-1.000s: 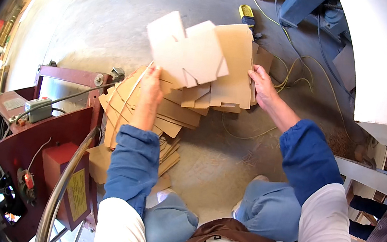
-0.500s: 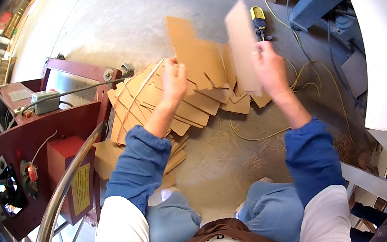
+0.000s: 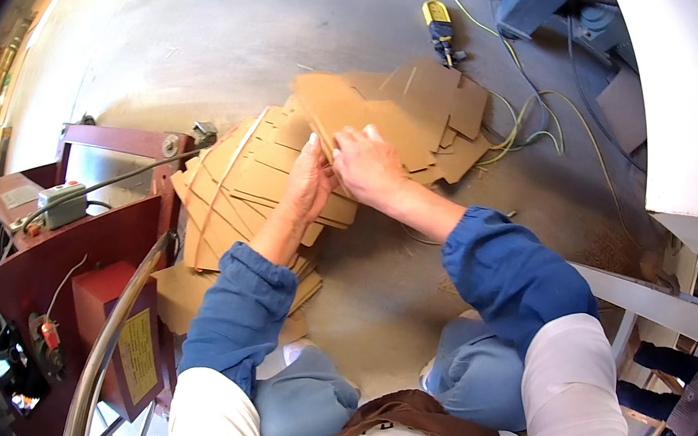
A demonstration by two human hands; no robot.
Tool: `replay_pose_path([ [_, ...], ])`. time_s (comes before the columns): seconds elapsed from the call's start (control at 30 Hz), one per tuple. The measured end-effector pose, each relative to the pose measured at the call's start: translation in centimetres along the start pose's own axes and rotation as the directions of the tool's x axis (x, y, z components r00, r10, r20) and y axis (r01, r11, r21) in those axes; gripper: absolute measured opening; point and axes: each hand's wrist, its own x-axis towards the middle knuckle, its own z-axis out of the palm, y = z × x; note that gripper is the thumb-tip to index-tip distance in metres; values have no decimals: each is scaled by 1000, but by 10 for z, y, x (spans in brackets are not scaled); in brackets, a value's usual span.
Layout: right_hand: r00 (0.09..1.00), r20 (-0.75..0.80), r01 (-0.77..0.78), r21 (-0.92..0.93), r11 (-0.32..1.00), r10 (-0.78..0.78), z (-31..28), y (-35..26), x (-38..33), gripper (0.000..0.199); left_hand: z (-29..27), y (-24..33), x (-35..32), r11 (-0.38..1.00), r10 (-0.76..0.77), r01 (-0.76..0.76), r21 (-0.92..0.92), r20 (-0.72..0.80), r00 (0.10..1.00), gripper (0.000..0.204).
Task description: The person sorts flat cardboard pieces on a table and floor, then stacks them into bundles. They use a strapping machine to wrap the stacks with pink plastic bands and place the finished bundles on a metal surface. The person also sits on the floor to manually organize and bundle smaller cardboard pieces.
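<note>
Flat, notched sheets of brown cardboard (image 3: 264, 184) lie fanned in a loose heap on a grey concrete floor (image 3: 215, 30), beside a dark red metal machine (image 3: 48, 265). Both blue-sleeved arms reach forward. The left hand (image 3: 311, 184) rests flat, fingers extended, on the heap; the right hand (image 3: 367, 165) curls around the edge of the top cardboard sheet (image 3: 355, 110).
</note>
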Motion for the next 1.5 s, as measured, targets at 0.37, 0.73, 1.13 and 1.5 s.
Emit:
replay_pose_path([
  [0.37, 622, -163, -731, 228, 643, 766, 15, 230, -16, 44, -62, -21, -64, 946, -110, 138, 292, -113, 988, 33],
  [0.73, 326, -87, -845, 420, 331, 941, 26, 344, 9, 76, -95, -16, -93, 920, -100, 153, 360, -161, 982, 35],
  [1.13, 399, 210, -618, 781, 92, 893, 48, 369, 57, 41, -91, -21, -87, 962, -135, 177, 210, -197, 971, 37],
  [1.5, 906, -50, -134, 908, 398, 420, -84, 214, 64, 20, -90, -6, -77, 964, -211, 223, 141, -95, 973, 38],
])
